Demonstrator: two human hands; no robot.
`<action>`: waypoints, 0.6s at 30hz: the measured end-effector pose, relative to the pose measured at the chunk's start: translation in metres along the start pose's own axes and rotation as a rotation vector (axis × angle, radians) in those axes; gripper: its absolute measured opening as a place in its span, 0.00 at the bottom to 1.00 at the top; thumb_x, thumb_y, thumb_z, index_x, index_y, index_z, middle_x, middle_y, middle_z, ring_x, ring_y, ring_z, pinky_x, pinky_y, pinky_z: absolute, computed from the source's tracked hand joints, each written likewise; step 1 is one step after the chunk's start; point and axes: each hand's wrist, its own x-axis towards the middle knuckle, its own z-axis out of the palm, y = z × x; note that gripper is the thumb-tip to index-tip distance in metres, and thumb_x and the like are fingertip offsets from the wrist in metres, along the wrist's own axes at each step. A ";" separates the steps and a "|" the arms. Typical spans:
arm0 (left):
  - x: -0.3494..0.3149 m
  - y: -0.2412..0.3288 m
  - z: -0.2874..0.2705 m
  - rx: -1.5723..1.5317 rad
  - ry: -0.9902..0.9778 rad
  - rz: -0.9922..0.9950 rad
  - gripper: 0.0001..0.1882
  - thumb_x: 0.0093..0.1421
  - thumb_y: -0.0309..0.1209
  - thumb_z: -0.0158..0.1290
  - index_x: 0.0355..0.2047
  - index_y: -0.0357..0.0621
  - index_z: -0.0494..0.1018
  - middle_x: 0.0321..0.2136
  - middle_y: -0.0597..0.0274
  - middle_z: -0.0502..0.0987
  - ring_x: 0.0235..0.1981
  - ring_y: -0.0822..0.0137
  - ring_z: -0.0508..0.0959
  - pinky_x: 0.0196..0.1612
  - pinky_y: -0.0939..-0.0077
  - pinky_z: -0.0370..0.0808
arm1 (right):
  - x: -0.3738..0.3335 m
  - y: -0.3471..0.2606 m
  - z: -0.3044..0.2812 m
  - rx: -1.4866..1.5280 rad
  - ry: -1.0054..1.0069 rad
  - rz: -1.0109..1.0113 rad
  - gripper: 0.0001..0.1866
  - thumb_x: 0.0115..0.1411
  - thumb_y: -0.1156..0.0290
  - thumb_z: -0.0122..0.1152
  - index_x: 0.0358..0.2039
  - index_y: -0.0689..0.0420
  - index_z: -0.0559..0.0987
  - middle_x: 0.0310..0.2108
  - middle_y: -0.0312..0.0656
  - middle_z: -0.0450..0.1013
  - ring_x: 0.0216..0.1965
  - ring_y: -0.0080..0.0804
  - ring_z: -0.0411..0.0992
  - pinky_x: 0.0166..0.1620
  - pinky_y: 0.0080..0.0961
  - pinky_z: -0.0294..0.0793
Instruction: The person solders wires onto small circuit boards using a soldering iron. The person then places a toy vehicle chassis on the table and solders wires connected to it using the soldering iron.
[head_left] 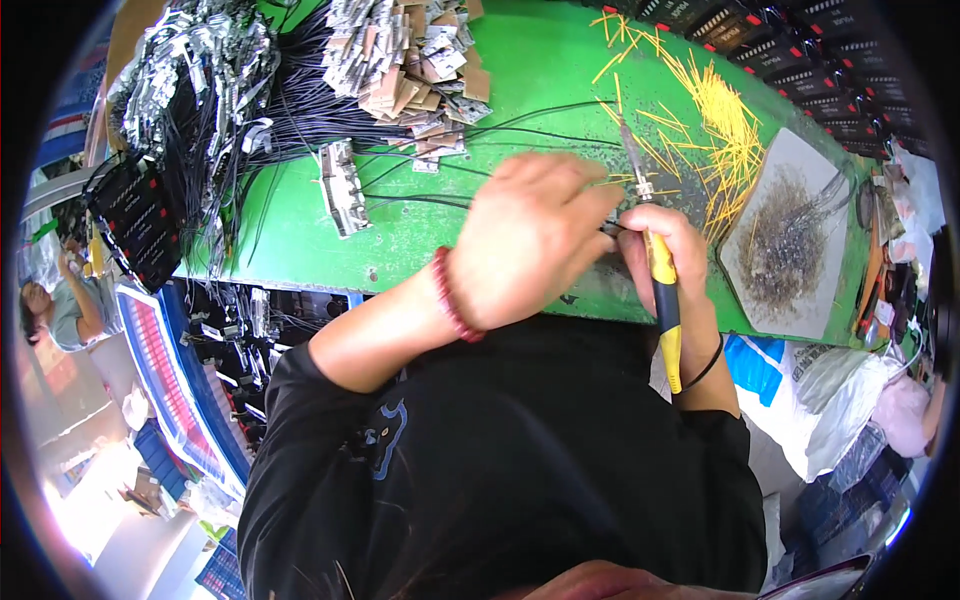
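Note:
My right hand (688, 235) grips a soldering iron (664, 280) with a yellow and black handle. Its metal tip points away over the green bench (520, 60). Close beside it, my left hand (530, 235) has its fingers curled in toward the right hand's fingertips; what they pinch is hidden. Black wires (420, 200) run from the left toward the hands. At the far end of some wires lies a silvery metal piece (342, 190), left of my left hand. Thin yellow strips (720, 110) are scattered beyond the iron's tip.
A grey board with dark residue (780, 250) lies at the right. Metal-ended wire bundles (200, 80) and a stack of silvery and tan pieces (410, 70) fill the far left. Black printed parts (830, 60) line the far right edge. Another person (75, 310) is at the left.

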 end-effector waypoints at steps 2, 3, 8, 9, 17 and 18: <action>0.003 -0.002 0.013 -0.169 -0.281 -0.164 0.11 0.51 0.27 0.58 0.37 0.42 0.77 0.30 0.55 0.79 0.33 0.55 0.79 0.35 0.65 0.76 | -0.008 0.002 0.002 0.061 0.051 0.111 0.17 0.52 0.86 0.62 0.42 0.56 0.74 0.27 0.40 0.75 0.26 0.26 0.76 0.30 0.22 0.74; 0.002 -0.006 0.018 -0.215 -0.194 -0.129 0.07 0.54 0.26 0.57 0.34 0.42 0.77 0.27 0.54 0.78 0.28 0.54 0.79 0.30 0.66 0.76 | -0.015 0.002 0.001 0.121 0.070 0.241 0.16 0.53 0.85 0.62 0.42 0.57 0.74 0.27 0.39 0.75 0.27 0.24 0.75 0.31 0.21 0.74; -0.003 -0.013 0.030 -0.238 -0.068 -0.087 0.04 0.55 0.27 0.57 0.32 0.43 0.76 0.28 0.56 0.78 0.28 0.54 0.79 0.30 0.63 0.76 | -0.026 0.007 0.002 0.293 0.238 0.455 0.16 0.57 0.81 0.61 0.46 0.57 0.72 0.25 0.34 0.72 0.26 0.18 0.70 0.33 0.17 0.71; -0.003 -0.014 0.033 -0.269 -0.005 0.008 0.04 0.55 0.28 0.56 0.31 0.44 0.75 0.28 0.57 0.77 0.28 0.53 0.78 0.28 0.61 0.75 | -0.027 0.009 0.004 0.280 0.232 0.435 0.17 0.57 0.81 0.62 0.46 0.57 0.72 0.25 0.35 0.73 0.27 0.18 0.70 0.33 0.17 0.71; -0.008 -0.008 0.029 -0.158 -0.133 -0.152 0.04 0.53 0.25 0.58 0.30 0.42 0.76 0.27 0.58 0.77 0.28 0.55 0.78 0.28 0.67 0.75 | -0.028 0.009 -0.001 0.150 0.296 0.226 0.17 0.54 0.84 0.63 0.44 0.61 0.73 0.36 0.45 0.78 0.34 0.28 0.78 0.38 0.23 0.78; -0.009 -0.007 0.030 -0.175 -0.110 -0.169 0.04 0.53 0.25 0.58 0.30 0.42 0.76 0.27 0.58 0.77 0.28 0.55 0.78 0.28 0.67 0.75 | -0.029 0.007 -0.001 0.136 0.218 0.187 0.19 0.52 0.85 0.64 0.44 0.61 0.73 0.35 0.45 0.78 0.34 0.29 0.78 0.38 0.24 0.78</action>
